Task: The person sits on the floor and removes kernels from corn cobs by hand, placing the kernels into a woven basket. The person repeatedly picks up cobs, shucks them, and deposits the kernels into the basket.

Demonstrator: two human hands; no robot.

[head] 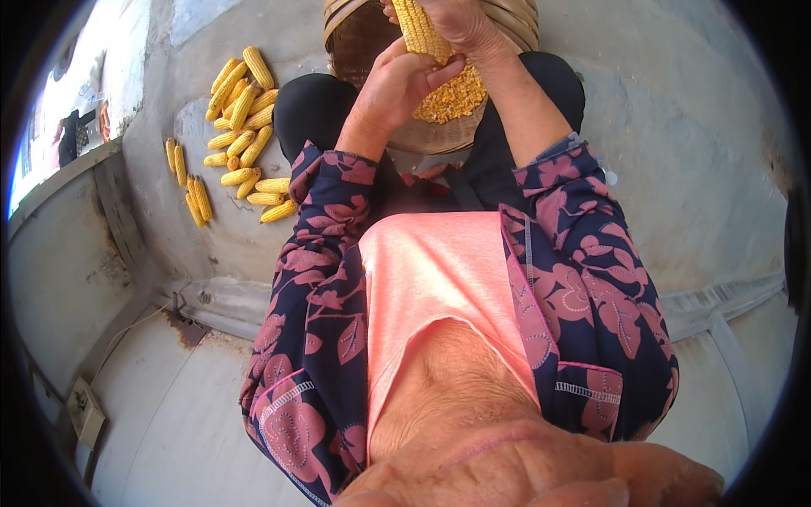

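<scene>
A yellow ear of corn (421,30) is held over a woven bamboo basket (437,138) between my knees. My left hand (402,82) grips its lower end, with the thumb stretched to the right beneath it. Along the ear's upper right side, my right hand (453,25) is wrapped against it; some of its fingers are cut off by the top of the view. Loose corn kernels (453,96) lie in the basket under both hands. My forearms hide part of the rim and the heap.
Many unshelled ears of corn (241,142) are piled on the concrete floor (665,158) beyond my left knee (315,111). A few more ears (198,199) lie apart, further left. Behind me runs a pale wall (184,393) with a small box (85,412) and cord.
</scene>
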